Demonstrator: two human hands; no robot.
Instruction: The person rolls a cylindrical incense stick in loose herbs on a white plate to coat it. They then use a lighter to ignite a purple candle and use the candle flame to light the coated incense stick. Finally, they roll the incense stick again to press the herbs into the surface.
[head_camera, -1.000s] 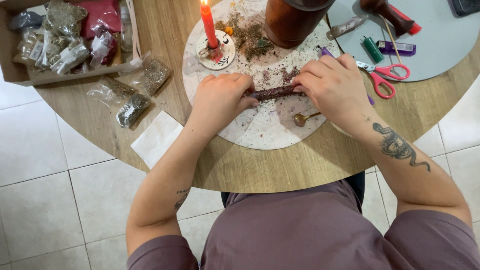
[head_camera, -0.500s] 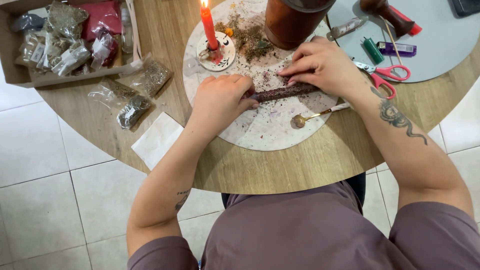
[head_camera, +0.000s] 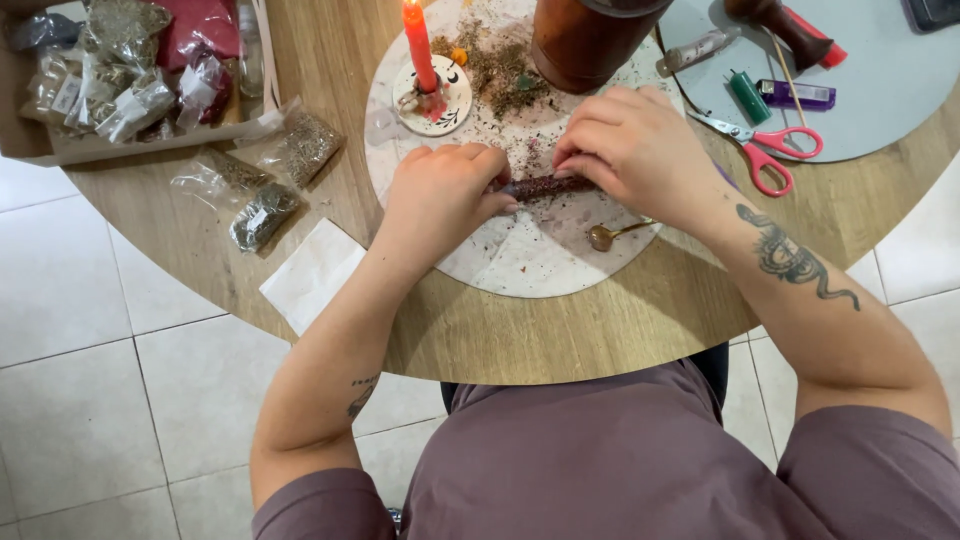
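Just one view here, worn on the head, looking almost straight down over the chest at the round wooden table (head_camera: 560, 330). Close enough that both forearms fill the middle, with the left hand (head_camera: 440, 195) and right hand (head_camera: 630, 150) meeting over the white round board (head_camera: 520, 265). Far edge of the table cropped at the top, tiled floor (head_camera: 100, 350) showing lower left, own purple shirt (head_camera: 640, 470) along the bottom. No second angle to compare with.

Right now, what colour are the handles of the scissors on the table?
The scissors have red handles, shown best in the head view, the only view.
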